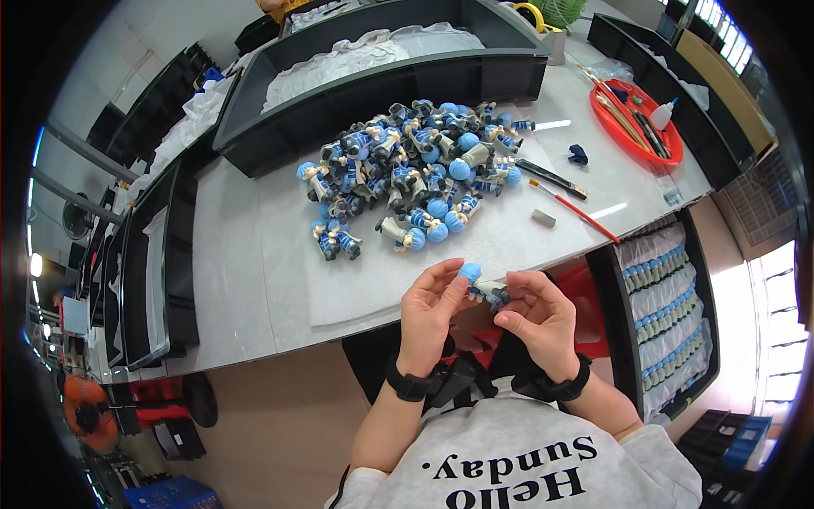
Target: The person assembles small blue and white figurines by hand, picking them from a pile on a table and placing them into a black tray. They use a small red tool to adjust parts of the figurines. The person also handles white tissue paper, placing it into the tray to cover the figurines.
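Observation:
In front of my body, past the table's near edge, both hands hold one small figurine (485, 291) with a light blue head and grey and dark clothing. The fingers and thumb of my left hand (430, 312) pinch it near the head. At its other end, the feet, are the closed fingertips of my right hand (543, 317). A large pile of similar figurines (415, 161) lies heaped on a white sheet (348, 293) ahead of my hands. They point many ways, some upright and some on their sides.
Right of the pile lie a dark flat tool (551, 179), a red-handled brush (577, 211) and a grey block (543, 219). A red tray (604, 127) holds brushes and a small bottle. A black bin (246, 140) stands behind; a crate (710, 339) at right holds rows of figurines.

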### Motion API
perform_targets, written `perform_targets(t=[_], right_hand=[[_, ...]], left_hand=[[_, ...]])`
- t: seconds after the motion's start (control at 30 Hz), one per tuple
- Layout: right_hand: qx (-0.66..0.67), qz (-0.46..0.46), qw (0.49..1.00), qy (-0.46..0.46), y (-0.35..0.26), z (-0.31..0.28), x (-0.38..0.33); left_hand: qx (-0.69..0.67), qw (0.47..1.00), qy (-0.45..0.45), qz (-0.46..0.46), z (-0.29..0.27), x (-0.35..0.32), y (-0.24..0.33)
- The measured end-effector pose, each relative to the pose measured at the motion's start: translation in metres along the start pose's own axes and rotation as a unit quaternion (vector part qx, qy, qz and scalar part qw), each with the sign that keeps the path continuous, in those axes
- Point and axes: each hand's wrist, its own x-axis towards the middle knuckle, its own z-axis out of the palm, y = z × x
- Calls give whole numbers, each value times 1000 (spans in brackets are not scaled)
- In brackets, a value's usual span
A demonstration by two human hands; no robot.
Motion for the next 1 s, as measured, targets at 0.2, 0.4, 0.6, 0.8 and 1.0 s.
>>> perform_targets(t=[0.2, 0.4, 0.6, 0.8, 1.0], right_hand=[[15, -13, 1000, 10, -6, 1, 0], [11, -23, 1000, 12, -6, -1, -1], [59, 10, 998, 0, -10, -2, -1], [73, 114, 991, -8, -15, -29, -3], [-24, 49, 990, 131, -21, -103, -44]], left_hand=[[-15, 998, -30, -56, 3, -2, -4], [-49, 996, -49, -56, 8, -4, 1], [-2, 997, -77, 26, 6, 0, 0], [177, 952, -179, 172, 28, -2, -11], [283, 915, -243, 154, 59, -4, -50]])
